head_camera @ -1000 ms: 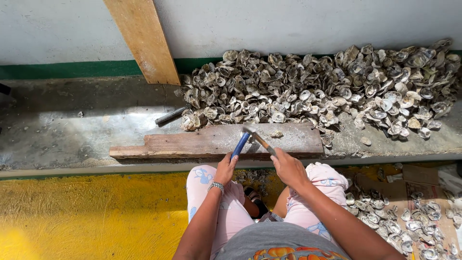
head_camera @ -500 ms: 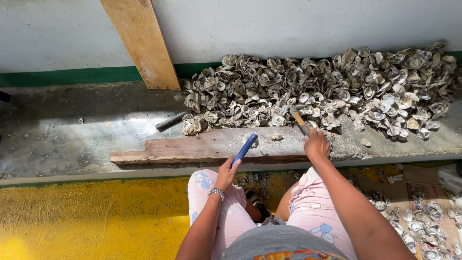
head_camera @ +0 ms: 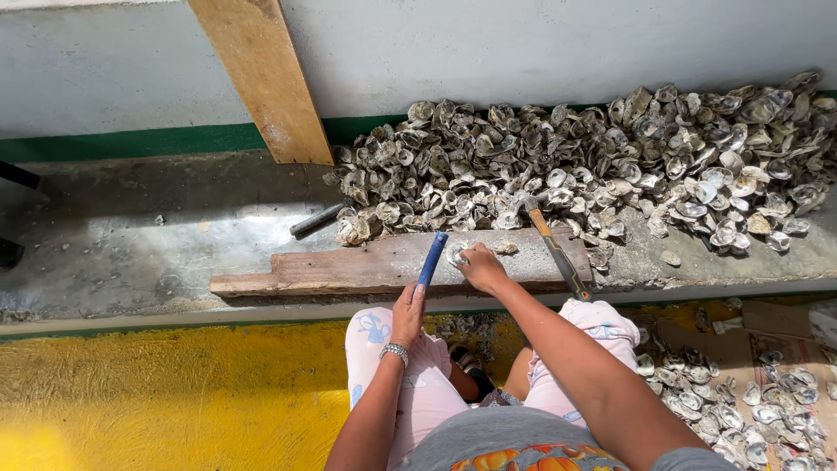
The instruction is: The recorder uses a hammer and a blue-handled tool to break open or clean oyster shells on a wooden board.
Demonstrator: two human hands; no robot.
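The person wears a grey short-sleeved top with an orange and yellow printed design across the front, and the sleeve edge shows at the lower right of the view. Both forearms are bare. The left hand (head_camera: 407, 307) has a silver beaded bracelet (head_camera: 394, 351) around the wrist, while the right hand (head_camera: 481, 267) wears nothing. The trousers (head_camera: 410, 375) are pale pink with small blue and pink printed figures over both knees.

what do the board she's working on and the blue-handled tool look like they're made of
The board looks like raw, weathered wood: grey-brown, visible grain, chipped edges, no paint. The tool in the left hand shows a smooth, matte blue handle, perhaps plastic or rubber; its working end cannot be made out. The right hand presses a rough, chalky shell.
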